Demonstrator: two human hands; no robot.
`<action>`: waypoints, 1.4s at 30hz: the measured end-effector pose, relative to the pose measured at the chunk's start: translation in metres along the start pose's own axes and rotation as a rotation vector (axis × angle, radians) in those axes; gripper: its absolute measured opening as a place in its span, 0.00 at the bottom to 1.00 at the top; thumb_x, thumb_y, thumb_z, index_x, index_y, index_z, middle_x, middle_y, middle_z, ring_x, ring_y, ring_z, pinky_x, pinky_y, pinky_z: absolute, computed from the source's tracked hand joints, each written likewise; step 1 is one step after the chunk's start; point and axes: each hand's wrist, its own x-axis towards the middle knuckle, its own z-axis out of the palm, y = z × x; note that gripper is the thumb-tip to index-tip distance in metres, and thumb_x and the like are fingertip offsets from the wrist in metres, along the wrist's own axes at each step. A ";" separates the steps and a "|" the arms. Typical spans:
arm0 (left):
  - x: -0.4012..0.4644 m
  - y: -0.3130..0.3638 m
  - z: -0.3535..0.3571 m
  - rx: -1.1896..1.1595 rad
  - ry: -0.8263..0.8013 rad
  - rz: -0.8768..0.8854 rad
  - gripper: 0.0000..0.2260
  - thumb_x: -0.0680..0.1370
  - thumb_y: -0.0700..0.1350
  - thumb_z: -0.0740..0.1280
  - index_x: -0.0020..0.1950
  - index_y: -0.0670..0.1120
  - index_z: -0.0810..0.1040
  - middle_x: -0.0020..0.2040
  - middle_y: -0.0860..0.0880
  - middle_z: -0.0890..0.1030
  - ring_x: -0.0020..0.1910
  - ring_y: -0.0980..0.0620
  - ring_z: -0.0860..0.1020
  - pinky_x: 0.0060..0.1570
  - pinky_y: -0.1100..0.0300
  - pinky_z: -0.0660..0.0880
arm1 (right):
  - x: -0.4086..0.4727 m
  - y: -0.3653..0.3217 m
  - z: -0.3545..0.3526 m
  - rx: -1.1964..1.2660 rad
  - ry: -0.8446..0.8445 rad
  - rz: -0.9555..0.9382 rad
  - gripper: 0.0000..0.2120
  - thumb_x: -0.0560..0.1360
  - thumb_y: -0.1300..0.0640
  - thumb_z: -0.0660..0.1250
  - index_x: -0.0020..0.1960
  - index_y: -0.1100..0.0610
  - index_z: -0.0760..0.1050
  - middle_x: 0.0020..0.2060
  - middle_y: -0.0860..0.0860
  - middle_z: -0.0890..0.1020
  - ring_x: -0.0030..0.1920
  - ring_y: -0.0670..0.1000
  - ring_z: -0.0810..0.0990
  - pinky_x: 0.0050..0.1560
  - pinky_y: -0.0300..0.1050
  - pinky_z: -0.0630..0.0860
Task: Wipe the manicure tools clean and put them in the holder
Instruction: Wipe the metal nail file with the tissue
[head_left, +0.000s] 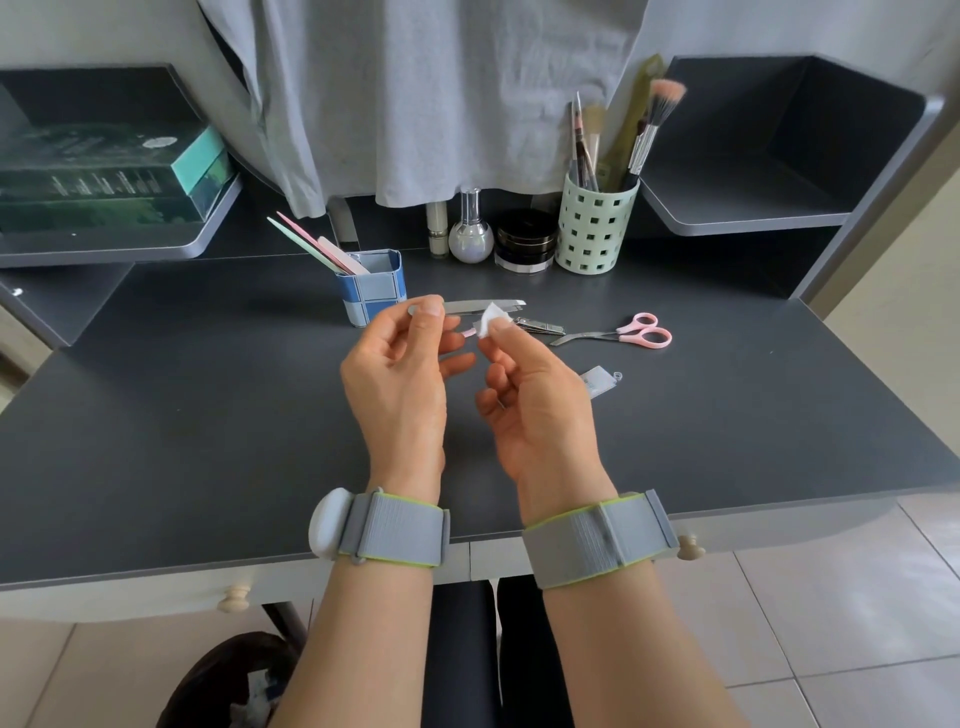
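Observation:
My left hand (400, 374) pinches a small pink-tipped manicure tool (468, 333) above the desk. My right hand (530, 384) pinches a white wipe (491, 317) against that tool's tip. The blue checked tin holder (371, 287) stands just beyond my left hand with nail files (317, 244) sticking out of it. On the desk behind my hands lie a metal nail file (480, 306), a nail clipper (540, 326) and pink-handled scissors (631, 332).
A torn wipe packet (600, 382) lies right of my right hand. At the back stand a green perforated brush cup (595, 228), a black jar (524, 240), a round bottle (470, 234) and a small tube (437, 228). Boxes (111, 176) sit on the left shelf.

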 end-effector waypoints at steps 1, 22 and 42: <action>0.000 0.000 0.000 0.003 0.000 0.000 0.04 0.80 0.41 0.69 0.49 0.42 0.82 0.38 0.47 0.84 0.36 0.53 0.82 0.36 0.59 0.80 | -0.001 0.001 0.001 -0.003 0.000 -0.004 0.03 0.74 0.57 0.74 0.47 0.55 0.83 0.37 0.49 0.84 0.30 0.43 0.73 0.31 0.36 0.69; -0.007 -0.004 -0.001 0.070 -0.034 0.004 0.04 0.80 0.42 0.69 0.48 0.45 0.83 0.39 0.46 0.85 0.35 0.53 0.82 0.35 0.59 0.79 | -0.005 0.002 0.009 -0.001 0.079 -0.078 0.03 0.75 0.57 0.74 0.45 0.55 0.81 0.36 0.47 0.81 0.28 0.43 0.71 0.32 0.36 0.70; -0.012 0.003 -0.004 0.047 -0.064 -0.086 0.06 0.79 0.39 0.69 0.44 0.45 0.84 0.41 0.41 0.85 0.35 0.50 0.81 0.35 0.60 0.79 | -0.003 0.000 0.016 0.011 0.202 -0.071 0.05 0.73 0.57 0.76 0.43 0.56 0.82 0.34 0.48 0.81 0.27 0.45 0.68 0.30 0.38 0.68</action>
